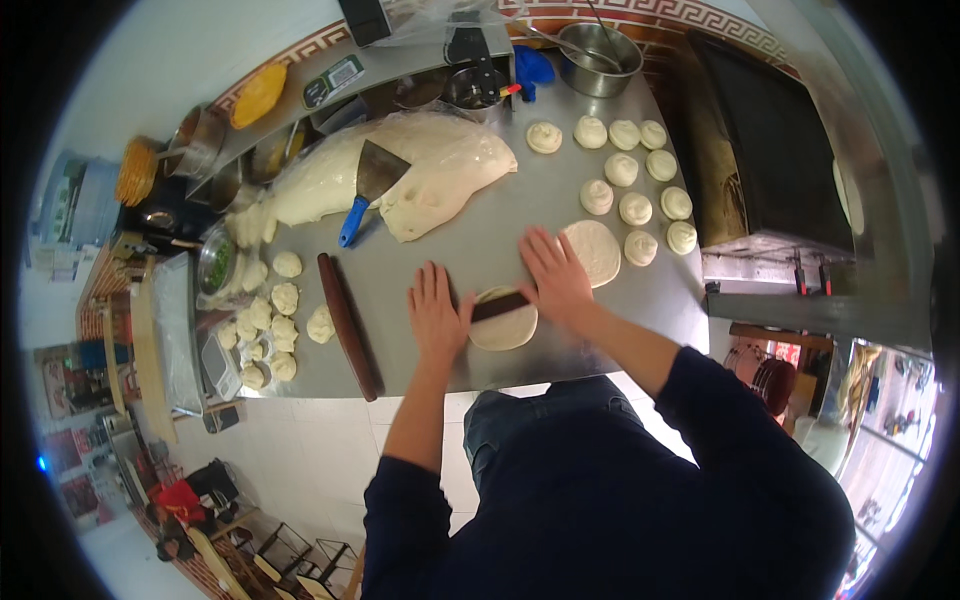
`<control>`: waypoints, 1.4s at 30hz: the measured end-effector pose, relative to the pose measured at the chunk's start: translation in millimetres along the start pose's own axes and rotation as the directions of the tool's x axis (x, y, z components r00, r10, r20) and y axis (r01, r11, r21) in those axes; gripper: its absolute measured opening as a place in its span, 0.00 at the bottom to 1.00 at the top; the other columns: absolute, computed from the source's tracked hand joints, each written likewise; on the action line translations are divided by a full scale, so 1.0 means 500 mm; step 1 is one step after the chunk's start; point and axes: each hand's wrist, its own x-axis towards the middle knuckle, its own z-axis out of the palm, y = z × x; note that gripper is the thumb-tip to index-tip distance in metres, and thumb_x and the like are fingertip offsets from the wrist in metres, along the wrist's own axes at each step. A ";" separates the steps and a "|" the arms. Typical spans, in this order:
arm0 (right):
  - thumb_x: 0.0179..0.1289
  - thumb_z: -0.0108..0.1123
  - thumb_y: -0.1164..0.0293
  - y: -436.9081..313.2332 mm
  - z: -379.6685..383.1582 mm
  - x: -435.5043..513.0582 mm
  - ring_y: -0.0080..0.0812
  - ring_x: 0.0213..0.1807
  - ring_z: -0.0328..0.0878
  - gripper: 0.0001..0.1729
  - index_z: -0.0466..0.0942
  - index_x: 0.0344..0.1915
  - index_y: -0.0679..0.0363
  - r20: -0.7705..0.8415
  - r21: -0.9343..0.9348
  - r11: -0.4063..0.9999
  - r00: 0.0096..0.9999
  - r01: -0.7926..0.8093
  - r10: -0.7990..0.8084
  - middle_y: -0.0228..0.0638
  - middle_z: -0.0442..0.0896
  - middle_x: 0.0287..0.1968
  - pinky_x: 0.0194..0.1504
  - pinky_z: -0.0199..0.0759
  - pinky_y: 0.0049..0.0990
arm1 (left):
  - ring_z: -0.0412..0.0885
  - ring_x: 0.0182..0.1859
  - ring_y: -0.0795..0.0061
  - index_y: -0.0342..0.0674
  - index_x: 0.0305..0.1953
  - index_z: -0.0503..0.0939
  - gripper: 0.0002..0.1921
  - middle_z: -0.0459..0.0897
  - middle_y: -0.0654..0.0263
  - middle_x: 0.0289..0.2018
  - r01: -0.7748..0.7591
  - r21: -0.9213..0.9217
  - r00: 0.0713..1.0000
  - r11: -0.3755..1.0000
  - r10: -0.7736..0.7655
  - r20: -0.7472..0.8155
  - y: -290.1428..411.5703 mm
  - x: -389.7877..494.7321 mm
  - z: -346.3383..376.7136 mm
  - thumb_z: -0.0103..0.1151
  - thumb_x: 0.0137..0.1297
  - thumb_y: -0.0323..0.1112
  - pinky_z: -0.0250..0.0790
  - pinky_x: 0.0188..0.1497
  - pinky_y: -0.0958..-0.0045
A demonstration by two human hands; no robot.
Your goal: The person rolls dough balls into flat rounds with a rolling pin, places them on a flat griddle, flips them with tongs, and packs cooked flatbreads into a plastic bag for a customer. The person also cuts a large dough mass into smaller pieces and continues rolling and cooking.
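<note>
On the steel table, a dark wooden rolling pin [500, 307] lies across a flattened dough round [504, 334]. Its left end is under my left hand [437, 311] and its right end under my right hand [555, 274]. Both hands hold it beneath the palms, with fingers stretched forward, so the ends of the pin are hidden. Another flat dough round [595, 253] lies just beyond my right hand, partly covered by its fingers. Left of my left hand rests a longer, tapered wooden rolling pin [347, 326], with a lump of dough [321, 323] beside it.
A large dough mass [450, 161] bears a blue-handled scraper [367, 191]. Several coiled dough pieces [621, 170] stand at right, several dough lumps [284, 298] at left near a bowl of chopped greens [217, 259]. A steel pot [600, 82] stands at the back; a black griddle [780, 142] is at right.
</note>
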 end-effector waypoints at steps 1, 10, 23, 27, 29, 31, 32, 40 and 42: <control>0.79 0.56 0.49 0.007 0.005 0.035 0.42 0.89 0.50 0.42 0.63 0.82 0.62 -0.059 0.003 1.000 0.998 -0.031 0.031 0.46 0.60 0.86 0.88 0.39 0.47 | 0.63 0.81 0.43 0.31 0.78 0.66 0.43 0.66 0.44 0.80 0.031 -0.018 0.999 0.999 -0.032 -0.022 -0.011 0.044 0.007 0.65 0.72 0.55 0.55 0.82 0.43; 0.64 0.64 0.69 -0.151 0.030 -0.289 0.42 0.63 0.81 0.28 0.79 0.65 0.60 -0.214 -0.039 0.997 0.975 -0.067 0.057 0.37 0.85 0.60 0.67 0.72 0.42 | 0.69 0.75 0.38 0.30 0.76 0.67 0.38 0.70 0.39 0.75 -0.224 -0.293 0.973 0.929 0.230 -0.016 -0.008 -0.161 -0.013 0.66 0.74 0.47 0.62 0.78 0.44; 0.57 0.66 0.72 -0.303 0.036 -0.393 0.36 0.48 0.83 0.17 0.84 0.49 0.54 -0.070 0.138 0.951 0.955 -0.277 0.288 0.30 0.80 0.41 0.51 0.76 0.35 | 0.82 0.41 0.72 0.35 0.65 0.74 0.25 0.84 0.62 0.47 0.834 -0.547 0.543 -0.065 0.264 0.797 0.074 -0.017 -0.044 0.64 0.67 0.27 0.78 0.38 0.67; 0.56 0.68 0.71 -0.276 0.036 -0.384 0.36 0.46 0.82 0.17 0.84 0.48 0.53 -0.181 0.097 0.974 0.958 -0.206 0.221 0.29 0.80 0.39 0.49 0.75 0.34 | 0.83 0.51 0.64 0.35 0.65 0.75 0.22 0.82 0.55 0.56 0.435 -0.705 0.876 0.560 -0.084 0.474 -0.005 -0.117 -0.095 0.63 0.74 0.36 0.79 0.49 0.60; 0.58 0.69 0.68 -0.248 0.032 -0.345 0.37 0.55 0.81 0.24 0.84 0.57 0.56 -0.194 0.070 0.971 0.951 -0.230 0.240 0.32 0.82 0.46 0.57 0.74 0.37 | 0.81 0.60 0.56 0.34 0.68 0.75 0.26 0.79 0.51 0.63 0.049 -0.431 0.979 0.901 0.043 0.201 -0.041 -0.162 -0.096 0.62 0.77 0.43 0.76 0.59 0.53; 0.66 0.70 0.57 -0.209 0.033 -0.274 0.47 0.78 0.67 0.36 0.77 0.70 0.59 -0.176 0.023 0.952 0.936 -0.305 0.304 0.44 0.77 0.70 0.78 0.60 0.47 | 0.77 0.68 0.48 0.34 0.71 0.73 0.30 0.76 0.48 0.70 -0.316 -0.044 0.939 0.948 0.319 0.129 -0.063 -0.159 -0.077 0.60 0.78 0.49 0.70 0.69 0.46; 0.69 0.69 0.53 -0.186 0.039 -0.223 0.50 0.84 0.60 0.39 0.74 0.74 0.60 -0.099 0.044 0.927 0.921 -0.373 0.376 0.47 0.72 0.78 0.84 0.53 0.49 | 0.73 0.71 0.42 0.34 0.74 0.72 0.32 0.73 0.49 0.74 -0.271 -0.014 0.952 0.962 0.270 0.146 -0.062 -0.132 -0.052 0.58 0.79 0.51 0.62 0.74 0.42; 0.73 0.64 0.51 -0.095 0.065 -0.084 0.49 0.85 0.58 0.39 0.72 0.75 0.62 -0.263 -0.023 0.947 0.916 -0.321 0.304 0.49 0.67 0.81 0.85 0.49 0.52 | 0.72 0.72 0.44 0.35 0.74 0.71 0.32 0.71 0.48 0.75 -0.249 0.017 0.968 0.968 0.250 -0.020 -0.064 -0.013 0.014 0.57 0.79 0.51 0.65 0.72 0.45; 0.71 0.66 0.48 -0.156 0.052 -0.199 0.49 0.83 0.63 0.40 0.74 0.74 0.61 -0.076 0.004 0.966 0.963 -0.257 0.257 0.49 0.73 0.77 0.85 0.49 0.52 | 0.72 0.72 0.42 0.34 0.74 0.70 0.32 0.72 0.46 0.74 -0.342 -0.082 0.939 0.936 0.343 -0.013 -0.069 -0.126 -0.008 0.61 0.77 0.46 0.65 0.73 0.45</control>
